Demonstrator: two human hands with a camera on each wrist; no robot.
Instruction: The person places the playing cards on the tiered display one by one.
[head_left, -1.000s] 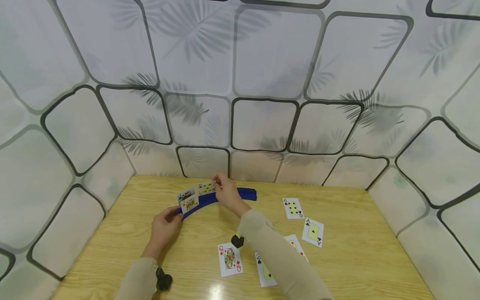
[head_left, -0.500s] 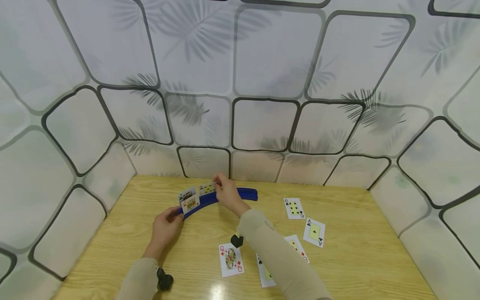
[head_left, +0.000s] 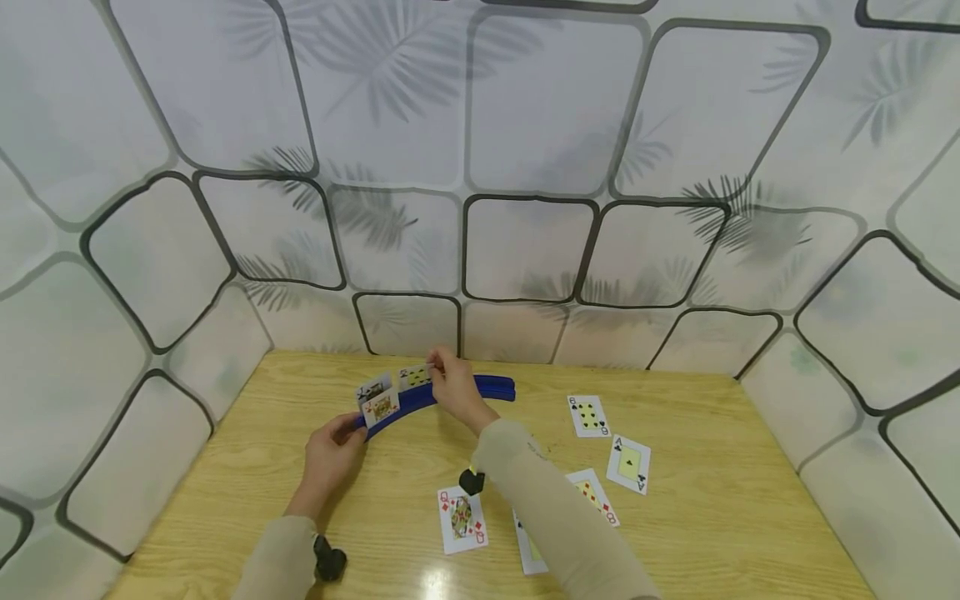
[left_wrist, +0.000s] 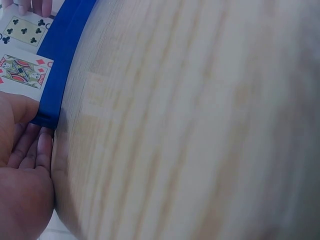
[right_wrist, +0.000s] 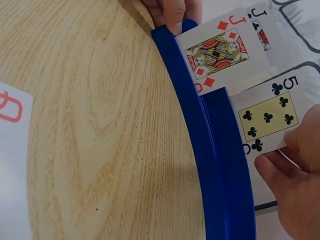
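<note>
A person at a wooden table is working bare-handed at a curved blue card holder, the left hand gripping its end while the right hand is pinching the five of clubs by one side edge at the back row. Neither hand is spreading wide: the left is bending its thumb and fingers round the plastic, and the right is pressing thumb and fingertips together on the card, which is standing between the two hands. Close by the left hand, the jack of diamonds is standing in the front row, with the jack of clubs rising behind it. The five's lower edge is hiding behind the holder's ridge, so whether it is sitting fully in its slot is impossible to tell. Doing this well is probably calling for a light pinch, even downward pressure with the card's foot running along the curve, and a firm left hand stopping the holder from sliding. Pushing from one edge alone is risking a tilted or bent card, and swinging the fingers leftward is risking a knock to the jacks. The queen of diamonds is lying nearer the person than either hand, while the ace of clubs is lying well to the right hand's right.
</note>
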